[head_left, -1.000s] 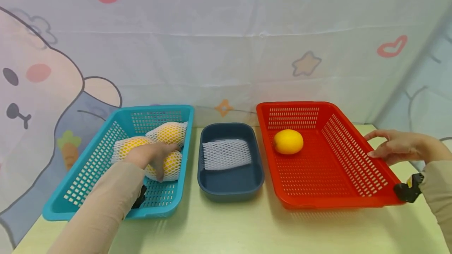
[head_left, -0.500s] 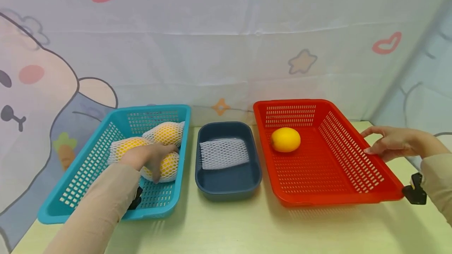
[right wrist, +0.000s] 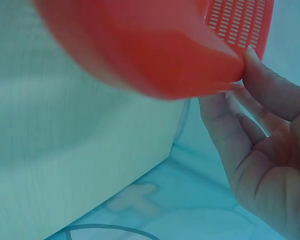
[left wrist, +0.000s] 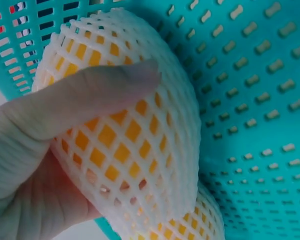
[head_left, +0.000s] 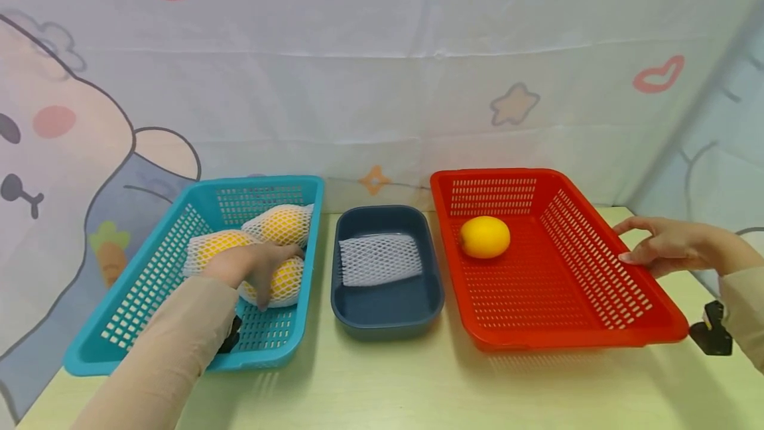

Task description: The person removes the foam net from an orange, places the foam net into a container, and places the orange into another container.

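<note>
My left hand (head_left: 253, 265) reaches into the blue basket (head_left: 138, 264) and grips a yellow fruit in a white foam net (head_left: 288, 284). In the left wrist view the thumb (left wrist: 97, 92) lies across the netting; the other fingers are mostly hidden behind the fruit. Two more netted fruits lie beside it, one at the back (head_left: 280, 223) and one at the left (head_left: 216, 244). On the right side, my right hand (head_left: 677, 245) pinches the rim of the red basket (head_left: 573, 337), thumb above and fingers below. A bare yellow lemon (head_left: 485, 237) sits in that basket's left part.
Between the baskets stands a dark blue tub (head_left: 388, 332) with a flat white foam net (head_left: 381, 261) in it. All three containers are on a pale table (head_left: 406, 387). Behind them hangs a printed cloth (head_left: 334, 85).
The head view has shifted slightly. My left hand has closed a little on the netted fruit; the right hand stays at the red basket's rim.
</note>
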`<state>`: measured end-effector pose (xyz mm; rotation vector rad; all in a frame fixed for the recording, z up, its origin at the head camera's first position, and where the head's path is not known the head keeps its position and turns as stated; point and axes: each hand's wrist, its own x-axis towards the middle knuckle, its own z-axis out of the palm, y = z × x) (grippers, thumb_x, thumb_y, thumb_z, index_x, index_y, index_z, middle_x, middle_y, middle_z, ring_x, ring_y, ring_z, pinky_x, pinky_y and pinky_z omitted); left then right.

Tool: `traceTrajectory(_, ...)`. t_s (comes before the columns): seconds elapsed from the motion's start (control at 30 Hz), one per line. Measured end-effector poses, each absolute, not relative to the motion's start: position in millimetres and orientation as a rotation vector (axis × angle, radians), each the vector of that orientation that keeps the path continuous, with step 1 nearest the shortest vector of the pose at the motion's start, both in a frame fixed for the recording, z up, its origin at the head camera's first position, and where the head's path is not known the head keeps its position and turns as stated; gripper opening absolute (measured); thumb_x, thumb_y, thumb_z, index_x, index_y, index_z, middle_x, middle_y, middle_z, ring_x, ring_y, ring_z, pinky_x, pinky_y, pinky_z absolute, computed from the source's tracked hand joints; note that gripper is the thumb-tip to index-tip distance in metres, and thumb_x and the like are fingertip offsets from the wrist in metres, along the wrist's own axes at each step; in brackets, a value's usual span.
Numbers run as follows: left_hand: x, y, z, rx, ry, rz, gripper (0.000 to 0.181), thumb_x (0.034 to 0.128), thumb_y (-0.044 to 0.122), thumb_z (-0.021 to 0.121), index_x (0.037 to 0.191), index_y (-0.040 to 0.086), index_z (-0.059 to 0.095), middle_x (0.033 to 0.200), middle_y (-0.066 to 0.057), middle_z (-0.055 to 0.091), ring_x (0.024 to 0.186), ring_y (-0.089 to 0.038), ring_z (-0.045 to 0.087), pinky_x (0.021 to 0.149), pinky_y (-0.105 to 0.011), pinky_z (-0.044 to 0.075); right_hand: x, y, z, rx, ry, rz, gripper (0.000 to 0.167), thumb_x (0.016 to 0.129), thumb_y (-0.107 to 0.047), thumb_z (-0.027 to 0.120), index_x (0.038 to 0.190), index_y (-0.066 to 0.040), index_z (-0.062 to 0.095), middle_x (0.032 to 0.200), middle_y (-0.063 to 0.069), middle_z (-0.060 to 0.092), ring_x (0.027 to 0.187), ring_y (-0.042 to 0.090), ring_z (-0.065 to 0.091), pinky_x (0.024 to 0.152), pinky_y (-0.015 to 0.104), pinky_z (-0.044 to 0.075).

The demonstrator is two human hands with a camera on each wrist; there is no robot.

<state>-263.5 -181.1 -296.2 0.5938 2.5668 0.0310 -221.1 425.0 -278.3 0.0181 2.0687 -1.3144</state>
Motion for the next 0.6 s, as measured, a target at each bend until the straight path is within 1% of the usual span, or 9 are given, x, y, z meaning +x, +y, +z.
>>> traceTrajectory(0.2,-264,-180,-295,0.638,2.578,0.018,0.091,0.0531,-0.001,0.086,0.132,0.011,0.041,0.127,-0.017,0.049,0.116,-0.036,0.047,0.088,-0.048,0.044,-219,425,-281,0.054,2.095,-1.324,0.066,0.092,-0.006,0.056,0.134,0.010,0.008,0.099,0.014,0.062,0.087,0.034,0.063,0.081,0.050,0.049)
traceTrajectory(0.33,-264,-184,-294,0.708,2.588,0.052,0.086,0.0525,-0.003,0.081,0.129,0.008,0.044,0.123,-0.015,0.053,0.108,-0.029,0.051,0.085,-0.044,0.045,-217,425,-284,0.061,2.101,-1.348,0.066,0.092,-0.006,0.056,0.134,0.010,0.008,0.098,0.014,0.063,0.086,0.035,0.063,0.080,0.050,0.049)
traceTrajectory(0.4,-264,-185,-294,0.735,2.594,0.067,0.085,0.0520,-0.004,0.079,0.128,0.007,0.045,0.121,-0.014,0.054,0.103,-0.027,0.052,0.082,-0.041,0.045,-216,426,-285,0.049,2.094,-1.364,0.067,0.092,-0.006,0.055,0.135,0.011,0.006,0.098,0.013,0.063,0.086,0.035,0.063,0.080,0.050,0.049)
traceTrajectory(0.6,-264,-187,-293,0.761,2.617,0.083,0.084,0.0518,-0.005,0.076,0.129,0.006,0.044,0.120,-0.013,0.055,0.096,-0.024,0.052,0.076,-0.038,0.045,-214,428,-289,0.035,2.049,-1.408,0.069,0.094,-0.006,0.052,0.135,0.010,-0.001,0.100,0.013,0.063,0.087,0.033,0.063,0.081,0.050,0.049)
